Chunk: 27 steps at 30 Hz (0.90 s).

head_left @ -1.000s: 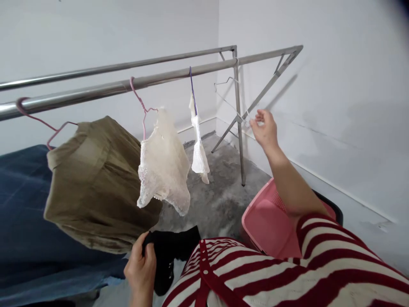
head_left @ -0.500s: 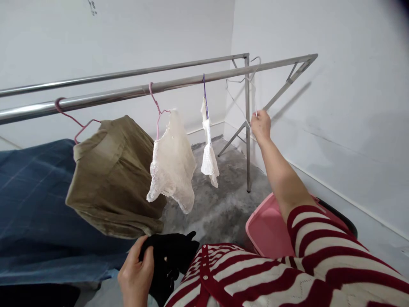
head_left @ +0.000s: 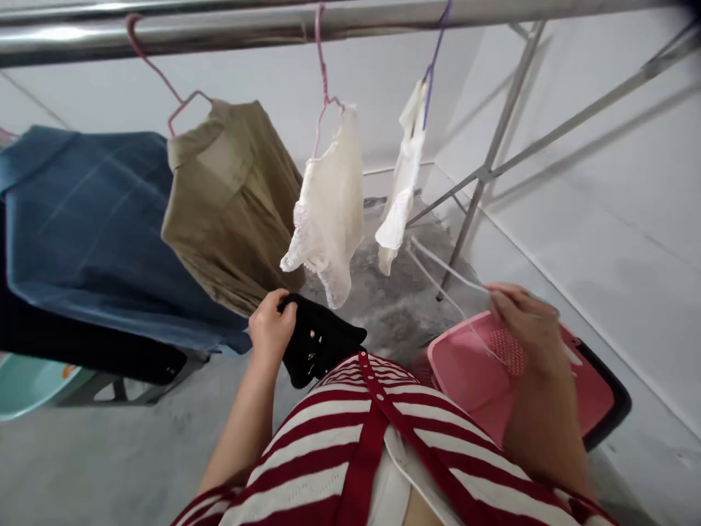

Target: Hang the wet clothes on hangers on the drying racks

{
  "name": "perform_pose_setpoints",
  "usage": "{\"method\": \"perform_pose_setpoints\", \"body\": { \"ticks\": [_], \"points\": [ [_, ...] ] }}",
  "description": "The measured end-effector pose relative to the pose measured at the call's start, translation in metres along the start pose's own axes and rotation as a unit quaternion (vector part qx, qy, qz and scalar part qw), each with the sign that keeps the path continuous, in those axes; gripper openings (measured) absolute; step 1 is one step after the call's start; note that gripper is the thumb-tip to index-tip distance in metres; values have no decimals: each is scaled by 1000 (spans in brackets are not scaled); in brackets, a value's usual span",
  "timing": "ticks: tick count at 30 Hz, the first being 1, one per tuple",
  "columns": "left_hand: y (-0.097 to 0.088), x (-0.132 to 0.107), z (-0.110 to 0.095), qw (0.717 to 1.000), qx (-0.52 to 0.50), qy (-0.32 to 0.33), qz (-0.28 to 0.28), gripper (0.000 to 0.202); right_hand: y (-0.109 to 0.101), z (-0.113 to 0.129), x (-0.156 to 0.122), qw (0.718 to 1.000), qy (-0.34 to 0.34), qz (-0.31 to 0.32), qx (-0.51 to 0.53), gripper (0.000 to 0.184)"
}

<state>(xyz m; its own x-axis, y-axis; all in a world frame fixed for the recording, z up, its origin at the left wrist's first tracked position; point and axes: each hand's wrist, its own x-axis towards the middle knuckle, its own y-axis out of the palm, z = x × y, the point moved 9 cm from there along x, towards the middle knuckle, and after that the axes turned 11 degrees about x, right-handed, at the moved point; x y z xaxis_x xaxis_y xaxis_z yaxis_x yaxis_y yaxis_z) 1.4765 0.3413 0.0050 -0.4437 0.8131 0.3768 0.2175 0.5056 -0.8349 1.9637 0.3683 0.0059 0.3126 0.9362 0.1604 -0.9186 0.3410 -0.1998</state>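
Observation:
My left hand [head_left: 272,326] is closed on a small black garment [head_left: 318,342] with pale dots, held in front of my striped top. My right hand [head_left: 526,321] is motion-blurred and closed on a white wire hanger [head_left: 446,272], held low above the pink basket [head_left: 476,372]. Overhead runs a steel drying rail [head_left: 219,25]. From it hang an olive shirt [head_left: 230,208] on a pink hanger, a cream lace top [head_left: 328,212] on a pink hanger and a small white piece [head_left: 402,183] on a purple hanger.
A blue checked cloth [head_left: 82,226] hangs at the left over something dark. A teal basin [head_left: 27,383] sits on the floor at the far left. The rack's steel legs [head_left: 487,168] stand by the white corner walls. The floor is grey concrete.
My right hand has taken the white hanger off the rack's far end and brought it down over the pink basket. My left hand has raised the black garment. The view has tilted down.

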Motion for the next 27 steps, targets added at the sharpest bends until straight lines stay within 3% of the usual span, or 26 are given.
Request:
{"method": "perform_pose_setpoints", "body": {
  "ticks": [2,5,8,12,14,19,23,27],
  "points": [
    [5,3,-3,1000,1,-2,4,24,-6,-4,-19,998,13,61,-28,15],
    [8,6,-10,1000,2,4,3,23,18,-6,-42,985,-2,166,-48,12],
    [9,6,-23,999,9,34,1,23,73,-6,-56,972,12,234,-34,15],
    [7,3,-38,995,55,78,-5,24,149,-9,-71,941,56,323,81,26],
    [3,3,-35,994,83,72,-11,25,166,-11,-74,933,62,334,122,29],
    [-6,3,-27,991,119,50,-20,25,186,-19,-84,920,86,362,124,31],
    [6,-12,-46,986,130,105,11,24,213,-20,-91,914,85,368,150,34],
    [22,-33,-67,975,121,178,43,27,233,-25,-88,932,74,316,160,36]
  ]
}}
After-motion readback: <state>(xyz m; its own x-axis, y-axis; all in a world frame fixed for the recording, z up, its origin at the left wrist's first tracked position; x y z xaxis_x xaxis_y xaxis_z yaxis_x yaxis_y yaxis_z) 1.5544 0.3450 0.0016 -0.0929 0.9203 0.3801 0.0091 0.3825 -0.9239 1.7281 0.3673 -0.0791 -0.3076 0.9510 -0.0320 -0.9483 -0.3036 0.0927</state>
